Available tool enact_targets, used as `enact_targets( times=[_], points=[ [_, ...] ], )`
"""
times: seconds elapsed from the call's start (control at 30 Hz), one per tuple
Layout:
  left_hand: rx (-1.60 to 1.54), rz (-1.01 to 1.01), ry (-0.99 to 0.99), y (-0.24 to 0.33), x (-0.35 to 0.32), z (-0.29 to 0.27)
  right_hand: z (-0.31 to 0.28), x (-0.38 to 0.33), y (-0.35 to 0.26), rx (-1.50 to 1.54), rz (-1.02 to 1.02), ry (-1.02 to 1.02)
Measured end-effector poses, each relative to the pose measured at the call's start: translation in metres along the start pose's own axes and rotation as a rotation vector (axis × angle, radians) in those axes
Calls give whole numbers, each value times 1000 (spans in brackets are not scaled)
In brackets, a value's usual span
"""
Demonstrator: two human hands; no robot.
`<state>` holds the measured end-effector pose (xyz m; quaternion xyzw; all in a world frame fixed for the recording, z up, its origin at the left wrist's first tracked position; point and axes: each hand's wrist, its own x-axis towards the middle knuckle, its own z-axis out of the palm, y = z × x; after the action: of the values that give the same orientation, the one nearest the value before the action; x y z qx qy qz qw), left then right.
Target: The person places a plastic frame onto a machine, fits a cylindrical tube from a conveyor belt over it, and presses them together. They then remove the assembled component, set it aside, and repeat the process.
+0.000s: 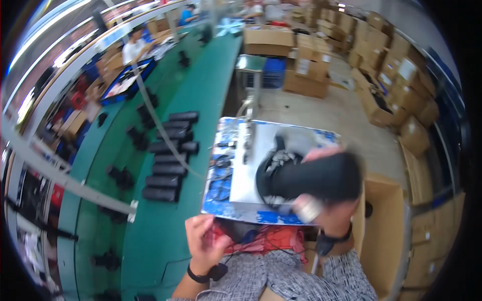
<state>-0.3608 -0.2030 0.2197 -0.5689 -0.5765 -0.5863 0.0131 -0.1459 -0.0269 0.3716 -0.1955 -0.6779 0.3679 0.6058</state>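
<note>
My right hand [335, 218] grips a thick black cylinder [321, 178], blurred by motion, above a metal plate on the small work stand. Beneath the cylinder's left end sits a round black dish [266, 173] with small grey pieces in it. Near the stand's front left corner is my left hand [203, 243], half curled, thumb and fingers apart, with no object visibly held. Red cloth or plastic [283, 238] lies just behind it, under the stand's edge. Small dark parts [221, 163] lie on the stand's blue-and-white left strip [211, 200].
Several black cylinders [168, 168] lie in a row on the green bench [201, 90] at left. Black fittings [120, 175] stand along the belt beyond. An open cardboard box [384, 226] is beside my right arm. Stacked cartons [386, 55] and co-workers [134, 47] are farther off.
</note>
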Motion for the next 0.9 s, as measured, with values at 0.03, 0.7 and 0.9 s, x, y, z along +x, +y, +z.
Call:
enact_targets(
  times=[0.03,0.7,0.9],
  points=[
    [77,150,27,13,2,-3,-3,-9,-6,-301,-142,-357],
    [681,-538,665,-260,-57,-321,-22,-164,71,-172,541,-565],
    [1047,-457,699,-324,-97,-417,-58,-179,68,-254,587,-457]
  ],
)
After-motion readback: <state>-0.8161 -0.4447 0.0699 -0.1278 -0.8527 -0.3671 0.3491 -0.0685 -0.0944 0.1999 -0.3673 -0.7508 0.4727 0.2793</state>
